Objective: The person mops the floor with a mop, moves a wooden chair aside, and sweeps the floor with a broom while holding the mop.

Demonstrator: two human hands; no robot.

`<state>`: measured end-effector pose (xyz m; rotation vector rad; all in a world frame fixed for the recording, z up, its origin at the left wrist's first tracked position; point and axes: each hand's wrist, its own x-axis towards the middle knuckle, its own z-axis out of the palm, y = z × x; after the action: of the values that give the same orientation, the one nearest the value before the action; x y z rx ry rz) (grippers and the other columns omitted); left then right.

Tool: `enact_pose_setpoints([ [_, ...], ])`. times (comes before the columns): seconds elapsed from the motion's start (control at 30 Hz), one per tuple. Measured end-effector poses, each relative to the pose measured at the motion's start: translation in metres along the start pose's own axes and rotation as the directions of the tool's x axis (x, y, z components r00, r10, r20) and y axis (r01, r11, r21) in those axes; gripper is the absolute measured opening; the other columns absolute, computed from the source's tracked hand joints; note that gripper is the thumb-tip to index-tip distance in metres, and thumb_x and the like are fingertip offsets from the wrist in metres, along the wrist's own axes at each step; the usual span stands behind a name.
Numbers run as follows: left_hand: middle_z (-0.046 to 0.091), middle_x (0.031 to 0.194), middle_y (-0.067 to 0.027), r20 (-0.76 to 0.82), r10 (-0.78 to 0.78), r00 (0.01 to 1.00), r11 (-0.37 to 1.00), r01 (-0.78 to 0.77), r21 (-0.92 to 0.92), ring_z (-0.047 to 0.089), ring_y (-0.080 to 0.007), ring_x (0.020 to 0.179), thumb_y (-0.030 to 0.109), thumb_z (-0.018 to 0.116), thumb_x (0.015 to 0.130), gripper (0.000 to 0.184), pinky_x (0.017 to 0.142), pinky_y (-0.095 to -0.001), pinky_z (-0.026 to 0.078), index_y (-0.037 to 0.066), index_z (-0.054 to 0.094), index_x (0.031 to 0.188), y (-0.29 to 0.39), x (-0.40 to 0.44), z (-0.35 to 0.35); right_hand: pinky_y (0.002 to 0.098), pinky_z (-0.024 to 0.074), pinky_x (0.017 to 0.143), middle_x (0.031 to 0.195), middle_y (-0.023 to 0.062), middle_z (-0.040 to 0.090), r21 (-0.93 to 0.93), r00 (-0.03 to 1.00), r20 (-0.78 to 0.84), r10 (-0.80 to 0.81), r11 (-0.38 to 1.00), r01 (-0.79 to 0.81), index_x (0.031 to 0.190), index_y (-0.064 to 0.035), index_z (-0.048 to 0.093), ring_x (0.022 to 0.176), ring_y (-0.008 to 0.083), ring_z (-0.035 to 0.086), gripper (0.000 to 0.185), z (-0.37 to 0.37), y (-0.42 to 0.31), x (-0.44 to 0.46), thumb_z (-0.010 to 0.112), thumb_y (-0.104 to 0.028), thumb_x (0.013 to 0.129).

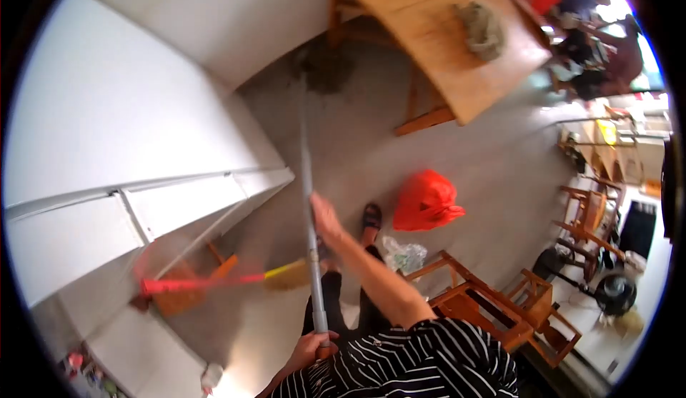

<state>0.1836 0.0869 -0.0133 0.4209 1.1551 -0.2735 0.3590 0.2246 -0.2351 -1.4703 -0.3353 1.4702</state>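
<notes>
The end of the mop (307,169) is clasped by the left hand (310,346), low in front of the striped shirt (379,366). Farther along, the pole is met by the right hand (326,219); whether its fingers are closed around it cannot be told through the blur. The long axis is pointed away from the body, leaning slightly left, and the mop head (325,68) is rested on the floor (493,176) straight ahead, near the table (421,33). Of the two hands, the right is placed nearer to it.

To the right of the pole, a red bag (429,201) is set on the floor, its contents hidden. Just beside it a clear plastic bag (404,255) is seen; what is held inside cannot be made out. The left side is lined by a white cabinet (121,119), its inside not shown.
</notes>
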Motion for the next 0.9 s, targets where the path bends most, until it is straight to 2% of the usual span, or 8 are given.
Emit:
enact_pose_setpoints([
  [0.03,0.063,0.086,-0.0125,0.089,0.114,0.989,0.993,-0.114,-0.004,0.059,-0.017,0.078,0.031,0.033,0.094,0.043,0.071,-0.0256,0.045,-0.006,0.051,0.11,-0.002,0.0,-0.004,0.0275,0.0337,0.042,0.056,-0.0003,0.044,0.035,0.989,0.075,0.124,0.991,-0.127,0.071,-0.0094,0.048,0.049,0.0118,0.045,0.043,-0.004,-0.018,-0.036,0.041,-0.047,0.092],
  [0.07,0.062,0.085,-0.0163,0.13,0.11,0.985,0.984,-0.089,-0.153,0.06,-0.0204,0.078,0.026,0.035,0.094,0.039,0.071,-0.0287,0.048,-0.007,0.049,0.109,0.005,-0.003,-0.003,0.0245,0.0294,0.037,0.052,-0.0012,0.042,0.134,0.995,0.083,-0.059,0.99,0.047,0.068,-0.012,0.047,0.042,0.0086,0.04,0.044,0.0,-0.027,-0.068,0.04,-0.049,0.092],
  [0.17,0.061,0.082,-0.0185,0.222,0.282,0.933,0.941,-0.224,-0.254,0.061,-0.024,0.078,0.024,0.037,0.092,0.037,0.07,-0.0337,0.052,-0.008,0.049,0.106,0.036,-0.024,0.002,0.0232,0.0364,0.041,0.061,0.0011,0.05,0.259,0.981,0.123,0.148,0.95,-0.175,0.079,-0.0093,0.05,0.047,0.0096,0.045,0.041,-0.005,-0.074,-0.164,0.044,-0.048,0.09],
  [0.27,0.061,0.076,-0.0146,0.028,0.37,0.929,0.921,-0.362,-0.143,0.062,-0.0231,0.066,0.016,0.05,0.083,0.023,0.063,-0.0305,0.052,-0.004,0.054,0.093,0.068,-0.037,0.013,0.0281,0.0495,0.06,0.085,0.0078,0.054,0.31,0.948,0.148,0.282,0.897,-0.316,0.104,-0.0067,0.048,0.072,0.0156,0.056,0.045,-0.017,-0.107,-0.233,0.048,-0.049,0.088],
  [0.37,0.06,0.075,-0.0089,0.017,0.388,0.922,0.921,-0.387,-0.033,0.061,-0.0184,0.069,0.013,0.055,0.08,0.014,0.062,-0.0296,0.05,0.0,0.057,0.085,0.092,-0.042,0.031,0.0295,0.0497,0.066,0.101,0.0107,0.052,0.326,0.932,0.215,0.293,0.878,-0.351,0.13,-0.0063,0.035,0.091,0.0177,0.055,0.056,-0.023,-0.149,-0.282,0.049,-0.043,0.089],
  [0.63,0.063,0.081,-0.0044,0.127,0.428,0.895,0.886,-0.443,0.136,0.06,-0.0146,0.071,0.027,0.057,0.084,0.023,0.06,-0.0274,0.049,0.005,0.063,0.09,0.108,-0.013,0.066,0.0298,0.0518,0.057,0.09,0.0105,0.055,-0.057,0.988,0.116,0.105,0.993,-0.099,0.137,0.002,0.021,0.073,0.0137,0.056,0.075,-0.04,-0.194,-0.308,0.056,-0.039,0.085],
  [0.83,0.059,0.073,-0.0041,0.07,0.367,0.927,0.93,-0.368,-0.002,0.058,-0.0155,0.065,0.031,0.058,0.083,0.023,0.054,-0.0293,0.048,0.008,0.061,0.088,0.136,0.018,0.053,0.0302,0.0491,0.047,0.074,0.0108,0.056,-0.247,0.988,0.054,0.148,0.96,-0.13,0.135,-0.0063,0.028,0.055,0.019,0.056,0.066,-0.042,-0.217,-0.308,0.059,-0.029,0.081],
  [0.9,0.057,0.072,-0.0035,0.025,0.396,0.918,0.918,-0.396,0.024,0.057,-0.0169,0.063,0.03,0.06,0.082,0.022,0.053,-0.0311,0.048,0.009,0.058,0.087,0.157,0.024,0.049,0.0309,0.0477,0.045,0.072,0.0118,0.056,-0.38,1.0,-0.014,0.003,0.925,-0.008,0.132,-0.0091,0.03,0.053,0.0203,0.057,0.061,-0.038,-0.185,-0.284,0.058,-0.025,0.08],
])
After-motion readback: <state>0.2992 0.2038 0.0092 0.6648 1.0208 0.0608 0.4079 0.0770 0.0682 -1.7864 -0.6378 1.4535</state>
